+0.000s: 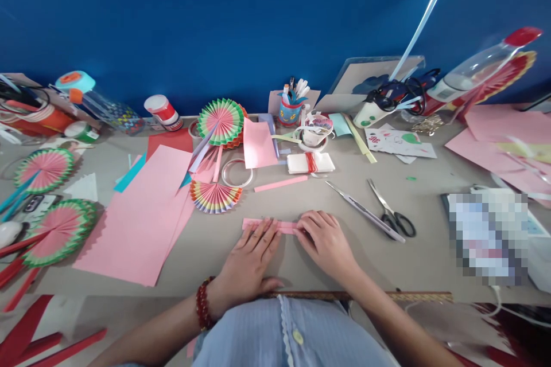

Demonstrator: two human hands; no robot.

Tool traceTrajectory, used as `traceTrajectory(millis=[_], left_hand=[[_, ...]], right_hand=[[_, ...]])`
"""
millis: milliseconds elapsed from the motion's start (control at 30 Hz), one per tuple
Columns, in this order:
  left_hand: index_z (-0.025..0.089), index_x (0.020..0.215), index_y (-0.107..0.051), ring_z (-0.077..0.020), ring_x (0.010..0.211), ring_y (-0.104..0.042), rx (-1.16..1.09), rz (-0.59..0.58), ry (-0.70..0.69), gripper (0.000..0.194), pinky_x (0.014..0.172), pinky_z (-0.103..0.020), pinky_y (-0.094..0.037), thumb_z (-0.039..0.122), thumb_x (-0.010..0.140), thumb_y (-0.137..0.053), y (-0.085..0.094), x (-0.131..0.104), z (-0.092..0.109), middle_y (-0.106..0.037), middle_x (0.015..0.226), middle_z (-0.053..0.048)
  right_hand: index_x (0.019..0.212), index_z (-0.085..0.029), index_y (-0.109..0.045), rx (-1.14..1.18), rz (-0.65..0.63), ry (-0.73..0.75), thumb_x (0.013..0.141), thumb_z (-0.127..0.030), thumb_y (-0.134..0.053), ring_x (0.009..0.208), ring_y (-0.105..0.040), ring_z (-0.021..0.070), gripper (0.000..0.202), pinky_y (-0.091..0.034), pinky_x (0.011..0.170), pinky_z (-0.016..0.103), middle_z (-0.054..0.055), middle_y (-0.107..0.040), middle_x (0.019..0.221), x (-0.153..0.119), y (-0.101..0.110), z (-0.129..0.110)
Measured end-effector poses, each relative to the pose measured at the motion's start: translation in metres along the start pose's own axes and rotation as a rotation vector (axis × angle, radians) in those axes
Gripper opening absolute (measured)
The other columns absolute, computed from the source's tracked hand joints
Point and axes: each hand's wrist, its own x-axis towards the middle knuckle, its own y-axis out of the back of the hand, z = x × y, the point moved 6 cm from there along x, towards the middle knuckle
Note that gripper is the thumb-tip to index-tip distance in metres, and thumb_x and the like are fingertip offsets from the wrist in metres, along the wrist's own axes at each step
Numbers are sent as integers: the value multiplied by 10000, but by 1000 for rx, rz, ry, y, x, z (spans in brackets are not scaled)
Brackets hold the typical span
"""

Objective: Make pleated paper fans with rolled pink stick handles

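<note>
A narrow folded strip of pink paper (286, 227) lies crosswise on the table in front of me. My left hand (249, 258) rests flat over its left part, fingers stretched out and pressing it down. At the strip's right end, my right hand (329, 243) has its fingers curled and pinched on the paper; the fingertips partly hide that end. Beyond the hands lie another thin pink strip (280, 183) and a small pleated paper fan (216, 197). To the right are a grey craft knife (365, 210) and black-handled scissors (391, 215).
Large pink paper sheets (133, 218) cover the table's left side, near round pleated fans (60, 232). Along the blue wall stand a pen cup (289, 112), a glue tub (163, 112) and bottles (473, 77). A clear tape roll (237, 173) lies mid-table; a phone (480, 235) lies right.
</note>
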Motion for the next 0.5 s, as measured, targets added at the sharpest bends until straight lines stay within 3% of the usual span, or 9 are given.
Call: traceTrajectory(millis=[500], left_hand=[[91,1560,-280,-336,1525,-148,6,18,-17,948,1209,-513,-144,771,902,-333,0,0,0,-261,1628,-172]], right_hand=[[853,-212,-579,-12,-2,-3,948,-192,-517,873,-562,213,114,-372,792,339,51,-634,925,1,0,0]])
